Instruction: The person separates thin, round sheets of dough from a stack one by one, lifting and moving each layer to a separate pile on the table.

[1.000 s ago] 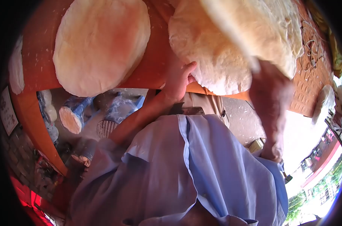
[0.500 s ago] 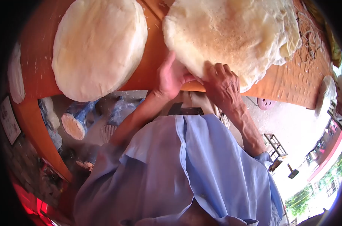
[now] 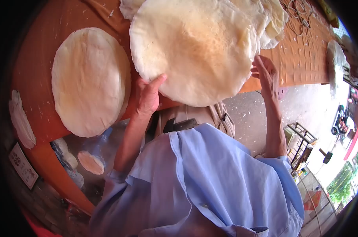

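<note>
Orange and flour-dusted, the wooden table (image 3: 41, 75) now carries the big pale round flatbread (image 3: 193, 49) flat at its near edge, overhanging it, where half a second ago both hands pressed on its rim. Beside it lies a second round pale flatbread (image 3: 90, 81). The left hand (image 3: 149, 96) touches the rim with loose fingers; the right hand (image 3: 266, 73) has lifted away, fingers spread, holding nothing.
</note>
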The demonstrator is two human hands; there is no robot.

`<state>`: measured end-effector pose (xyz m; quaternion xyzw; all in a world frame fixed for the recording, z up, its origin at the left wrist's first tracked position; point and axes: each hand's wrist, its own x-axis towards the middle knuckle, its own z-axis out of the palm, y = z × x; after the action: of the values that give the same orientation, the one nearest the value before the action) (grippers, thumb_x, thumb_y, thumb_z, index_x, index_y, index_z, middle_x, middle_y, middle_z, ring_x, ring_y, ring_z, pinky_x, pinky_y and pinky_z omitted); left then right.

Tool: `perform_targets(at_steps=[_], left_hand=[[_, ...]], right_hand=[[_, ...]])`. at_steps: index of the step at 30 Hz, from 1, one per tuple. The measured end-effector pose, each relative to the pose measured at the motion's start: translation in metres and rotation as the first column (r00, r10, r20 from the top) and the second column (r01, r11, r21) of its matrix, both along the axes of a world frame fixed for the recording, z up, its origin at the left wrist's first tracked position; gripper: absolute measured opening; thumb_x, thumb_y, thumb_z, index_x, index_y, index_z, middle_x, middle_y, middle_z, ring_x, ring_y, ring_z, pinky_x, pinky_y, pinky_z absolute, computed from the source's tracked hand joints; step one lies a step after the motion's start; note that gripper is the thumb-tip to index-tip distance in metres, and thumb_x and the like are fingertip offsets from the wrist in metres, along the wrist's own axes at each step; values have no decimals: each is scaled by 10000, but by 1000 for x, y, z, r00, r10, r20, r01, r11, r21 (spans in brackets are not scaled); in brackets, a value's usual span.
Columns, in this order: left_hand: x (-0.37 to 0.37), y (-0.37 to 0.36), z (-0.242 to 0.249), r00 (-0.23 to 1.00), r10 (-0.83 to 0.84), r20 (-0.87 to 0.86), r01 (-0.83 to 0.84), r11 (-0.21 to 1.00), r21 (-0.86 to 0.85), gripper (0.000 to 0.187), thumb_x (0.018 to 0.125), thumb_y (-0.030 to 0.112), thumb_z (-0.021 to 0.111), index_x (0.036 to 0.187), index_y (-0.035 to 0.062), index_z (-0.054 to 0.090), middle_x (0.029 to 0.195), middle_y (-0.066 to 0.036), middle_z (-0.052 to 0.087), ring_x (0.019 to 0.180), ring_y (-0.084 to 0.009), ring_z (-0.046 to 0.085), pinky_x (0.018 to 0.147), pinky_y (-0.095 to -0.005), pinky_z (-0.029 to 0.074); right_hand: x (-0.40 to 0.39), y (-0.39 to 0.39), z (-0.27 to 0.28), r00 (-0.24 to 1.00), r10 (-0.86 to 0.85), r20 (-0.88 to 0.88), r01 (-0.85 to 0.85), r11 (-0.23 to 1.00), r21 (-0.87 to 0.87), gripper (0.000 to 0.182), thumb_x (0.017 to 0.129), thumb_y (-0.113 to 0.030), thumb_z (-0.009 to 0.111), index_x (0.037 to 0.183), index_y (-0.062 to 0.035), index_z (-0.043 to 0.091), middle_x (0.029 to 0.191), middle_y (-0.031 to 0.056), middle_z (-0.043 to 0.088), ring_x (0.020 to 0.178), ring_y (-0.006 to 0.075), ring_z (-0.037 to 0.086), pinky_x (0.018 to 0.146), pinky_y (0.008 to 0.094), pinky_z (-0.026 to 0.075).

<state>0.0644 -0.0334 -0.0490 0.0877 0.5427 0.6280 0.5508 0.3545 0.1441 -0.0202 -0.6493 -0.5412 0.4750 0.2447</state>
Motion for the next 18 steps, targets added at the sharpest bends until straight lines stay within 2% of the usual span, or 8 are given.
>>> perform_targets(at_steps=[1,3,5,8,11,14,18], left_hand=[[-4,-3,-10,1000,-22,-2,22,1000,-16,485,805,-16,639,1272,11,509,1230,-99,572,1137,-191,532,979,-348,430],[-7,-12,-19,998,-58,2,58,996,-70,496,803,-18,640,1278,11,503,1229,-99,572,1139,-198,531,979,-352,430],[-8,-10,-18,999,-49,-3,48,995,-84,517,800,-18,643,1291,9,485,1250,-106,556,1154,-216,522,979,-365,432],[-5,-8,-15,1000,8,-4,-8,996,-94,504,803,-17,640,1282,-6,486,1237,-112,562,1128,-220,538,964,-362,444],[-2,-6,-15,998,68,15,-66,993,-98,463,811,-17,632,1255,-31,506,1197,-118,587,1074,-214,575,935,-351,465],[0,0,-12,995,93,31,-89,991,-99,463,815,-13,635,1259,-29,504,1196,-118,588,1073,-215,575,933,-350,466],[2,3,-12,996,92,-16,-94,991,-95,453,818,-7,637,1252,-37,508,1197,-121,588,1072,-217,576,927,-343,466]], right_hand=[[-3,5,-7,994,70,87,-74,997,39,545,860,-452,643,1134,17,619,865,101,658,717,136,607,645,269,497],[-14,19,-14,988,63,140,-70,997,43,636,790,-489,696,1149,29,610,869,120,673,725,144,624,637,278,495],[-24,26,-20,973,86,216,-89,996,6,653,740,-502,726,1103,33,632,805,107,669,702,154,622,632,281,494],[-31,35,-20,926,148,347,-163,986,16,564,699,-462,747,973,23,655,716,86,645,656,159,609,607,282,483],[-34,38,-6,830,259,494,-351,931,102,447,672,-388,756,848,5,637,645,72,611,615,161,593,589,300,476],[-24,33,-21,945,114,306,-157,980,119,398,661,-340,754,803,2,608,625,75,586,588,154,575,579,327,467],[-17,36,-32,904,57,424,-170,957,234,384,680,-330,765,848,-17,619,635,87,590,576,196,580,576,342,463]])
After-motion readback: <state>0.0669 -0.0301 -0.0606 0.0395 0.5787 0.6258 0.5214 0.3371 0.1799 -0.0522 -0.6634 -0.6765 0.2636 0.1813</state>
